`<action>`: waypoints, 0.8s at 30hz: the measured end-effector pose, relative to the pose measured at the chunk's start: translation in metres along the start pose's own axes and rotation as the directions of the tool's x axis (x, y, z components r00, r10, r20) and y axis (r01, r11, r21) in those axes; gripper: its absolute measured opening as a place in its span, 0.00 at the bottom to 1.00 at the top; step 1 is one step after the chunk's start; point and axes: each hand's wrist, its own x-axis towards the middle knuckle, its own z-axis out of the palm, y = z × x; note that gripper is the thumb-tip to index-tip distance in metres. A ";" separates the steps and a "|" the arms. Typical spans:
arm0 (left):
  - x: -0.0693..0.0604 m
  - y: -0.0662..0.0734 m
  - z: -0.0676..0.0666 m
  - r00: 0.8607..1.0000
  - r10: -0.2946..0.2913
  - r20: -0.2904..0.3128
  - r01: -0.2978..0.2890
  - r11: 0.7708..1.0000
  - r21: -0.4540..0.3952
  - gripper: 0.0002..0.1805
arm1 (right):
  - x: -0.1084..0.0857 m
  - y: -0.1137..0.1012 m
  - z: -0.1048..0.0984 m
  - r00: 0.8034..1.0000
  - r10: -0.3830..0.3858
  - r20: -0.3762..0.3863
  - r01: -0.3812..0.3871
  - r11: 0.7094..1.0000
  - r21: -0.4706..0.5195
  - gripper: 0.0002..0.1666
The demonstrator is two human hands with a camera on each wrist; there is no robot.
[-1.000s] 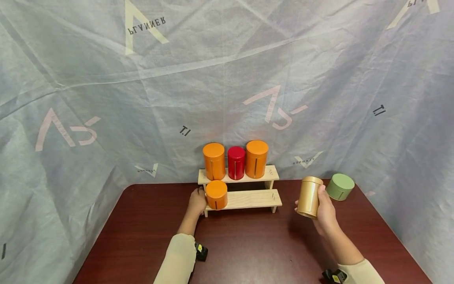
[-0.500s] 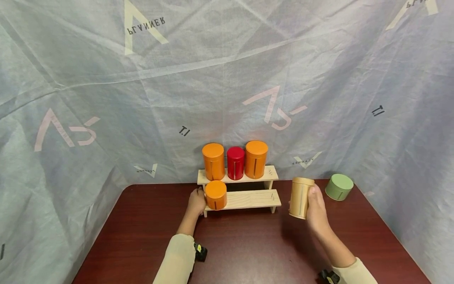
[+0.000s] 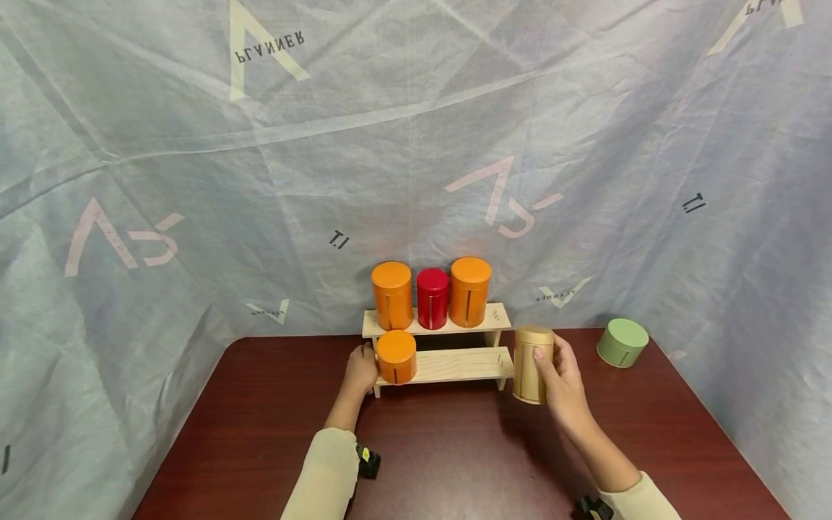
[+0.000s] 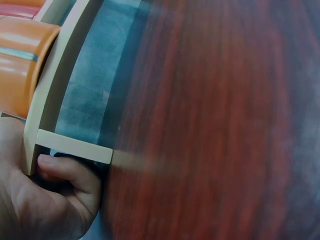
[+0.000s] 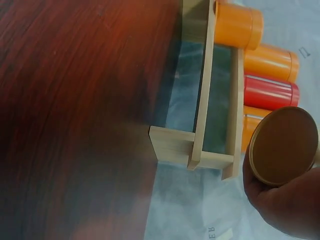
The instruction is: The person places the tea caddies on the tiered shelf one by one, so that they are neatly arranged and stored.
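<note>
My right hand (image 3: 567, 386) holds a gold canister (image 3: 530, 368) upright above the table, just off the right end of a two-step wooden shelf (image 3: 464, 365). In the right wrist view the canister's round base (image 5: 285, 146) faces the camera. At the shelf's left end my left hand (image 3: 361, 367) grips the lower board, with the thumb (image 4: 70, 172) curled under it beside the leg. A short orange canister (image 3: 397, 360) stands on the lower step. On the upper step a red canister (image 3: 432, 300) stands between two taller orange canisters (image 3: 393, 300).
A short green canister (image 3: 622, 343) stands on the dark red wooden table (image 3: 448, 462) at the far right. Behind the shelf hangs a grey printed cloth (image 3: 377, 180), which also runs along both sides.
My right hand has moved left with the gold canister, closer to the shelf's right end, turning it slightly. The left hand and the shelf have stayed put.
</note>
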 end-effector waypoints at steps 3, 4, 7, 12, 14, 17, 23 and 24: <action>0.000 0.001 -0.001 1.000 -0.003 0.003 0.003 1.000 0.002 0.30 | 0.000 -0.001 0.001 1.000 -0.007 0.002 0.007 1.000 0.013 0.25; 0.000 0.001 -0.001 1.000 -0.003 0.004 0.003 1.000 0.003 0.30 | 0.000 -0.001 0.001 1.000 -0.008 0.005 0.008 1.000 0.014 0.25; -0.001 0.001 -0.001 1.000 -0.008 0.008 0.008 1.000 0.004 0.31 | -0.001 -0.005 0.002 1.000 0.005 0.016 -0.005 1.000 -0.001 0.26; 0.000 0.000 0.000 1.000 -0.009 0.018 0.009 1.000 0.003 0.29 | -0.001 -0.010 0.004 0.998 0.040 0.057 -0.040 0.999 -0.013 0.29; 0.001 0.000 0.001 1.000 -0.005 0.021 0.005 1.000 0.002 0.29 | -0.001 -0.011 0.006 0.997 0.036 0.073 -0.037 0.999 0.006 0.29; 0.001 0.000 0.001 1.000 0.005 0.017 -0.005 1.000 0.001 0.28 | 0.000 -0.010 0.009 0.994 0.023 0.111 -0.034 0.994 0.101 0.27; 0.001 0.000 0.000 1.000 -0.004 0.008 0.004 1.000 0.000 0.28 | -0.002 -0.010 0.016 0.980 0.020 0.196 -0.071 0.964 0.255 0.28; 0.001 0.000 0.000 1.000 -0.002 0.008 0.002 1.000 0.001 0.28 | -0.002 -0.011 0.017 0.978 0.028 0.208 -0.083 0.961 0.265 0.29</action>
